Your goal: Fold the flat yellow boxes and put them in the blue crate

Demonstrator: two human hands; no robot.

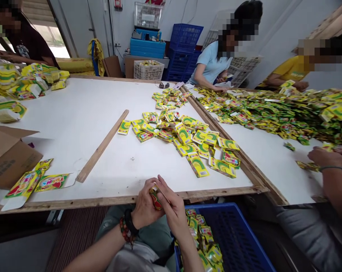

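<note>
Sachet [155, 198] gripped between my left hand [144, 207] and right hand [173, 211], fingers closed on it. Below them, my blue crate [236, 234] holds loose sachets [201, 236].

1. I see a white wall [162, 19] along the far side, with a white door [80, 30] to its left.
2. At far left, a window [53, 43] under a pale blind [37, 11] lets in bright daylight.
3. Blue plastic crates [185, 49] stand stacked by the far wall, near a white plastic crate [147, 16].
4. A white-topped table [103, 202] with a wooden frame fills the middle; at near left, a ribbed brown mat [77, 241] lies on the grey floor [20, 249].
</note>
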